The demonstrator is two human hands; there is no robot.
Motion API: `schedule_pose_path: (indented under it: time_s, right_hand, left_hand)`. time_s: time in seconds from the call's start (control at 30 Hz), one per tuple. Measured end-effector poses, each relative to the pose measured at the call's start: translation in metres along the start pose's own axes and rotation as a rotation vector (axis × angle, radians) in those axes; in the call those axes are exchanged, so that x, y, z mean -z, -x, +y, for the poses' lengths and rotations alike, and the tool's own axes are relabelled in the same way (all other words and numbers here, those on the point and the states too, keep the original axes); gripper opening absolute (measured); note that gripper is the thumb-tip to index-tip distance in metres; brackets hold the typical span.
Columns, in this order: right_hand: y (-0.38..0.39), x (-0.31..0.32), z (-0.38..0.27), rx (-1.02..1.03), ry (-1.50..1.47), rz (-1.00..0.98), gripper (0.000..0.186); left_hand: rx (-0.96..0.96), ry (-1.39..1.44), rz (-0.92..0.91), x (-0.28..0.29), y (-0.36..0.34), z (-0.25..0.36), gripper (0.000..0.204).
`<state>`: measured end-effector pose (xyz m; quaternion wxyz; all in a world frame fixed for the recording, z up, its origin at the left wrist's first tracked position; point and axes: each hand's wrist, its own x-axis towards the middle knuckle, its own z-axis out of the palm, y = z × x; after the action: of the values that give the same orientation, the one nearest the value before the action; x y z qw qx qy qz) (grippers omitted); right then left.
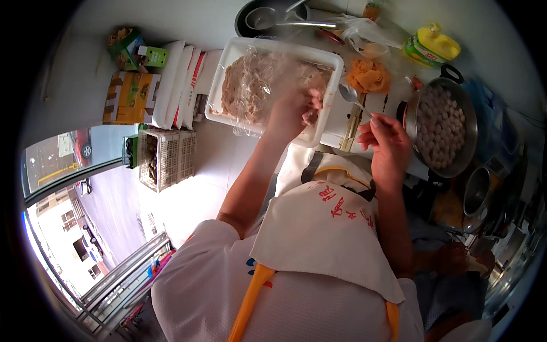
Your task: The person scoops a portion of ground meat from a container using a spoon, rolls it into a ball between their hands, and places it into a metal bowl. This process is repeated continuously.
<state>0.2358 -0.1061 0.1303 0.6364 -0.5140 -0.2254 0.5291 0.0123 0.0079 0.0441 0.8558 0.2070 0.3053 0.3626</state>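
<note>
A white plastic tub (336, 74) holds a mass of pale pinkish meat paste (239, 85), partly covered by clear plastic film (259, 74). My left hand (296, 111) is over the tub's right part, its fingers closed around a lump of the paste that shows at the top of the fist; haze or motion softens its outline. Between the thumb and fingers of my right hand (384, 139) is the handle of a metal spoon (348, 93). The spoon's bowl points up and left, just beyond the tub's right rim.
A wide metal pot (467, 102) of many round balls stands at the right. Behind are an orange cloth (369, 76), a yellow bottle (433, 44) and a dark pan (245, 20). Sacks (171, 85) and a crate (176, 157) are left. Another person's hand (453, 257) shows lower right.
</note>
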Motion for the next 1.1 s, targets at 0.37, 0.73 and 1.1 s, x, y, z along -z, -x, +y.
schedule_pose_path:
  time_s: [0.37, 0.73, 1.1]
  right_hand:
    - [-0.012, -0.003, 0.001, -0.035, 0.05, 0.003, 0.018]
    - [-0.016, -0.009, -0.006, -0.022, 0.073, -0.028, 0.018]
    - [-0.014, -0.016, -0.019, 0.014, 0.213, -0.077, 0.015]
  left_hand:
    - [-0.092, -0.183, 0.281, -0.016, 0.002, 0.0, 0.035]
    - [0.024, 0.003, -0.044, -0.013, 0.007, 0.017, 0.042]
    - [-0.231, -0.632, 0.173, -0.012, -0.001, -0.007, 0.041]
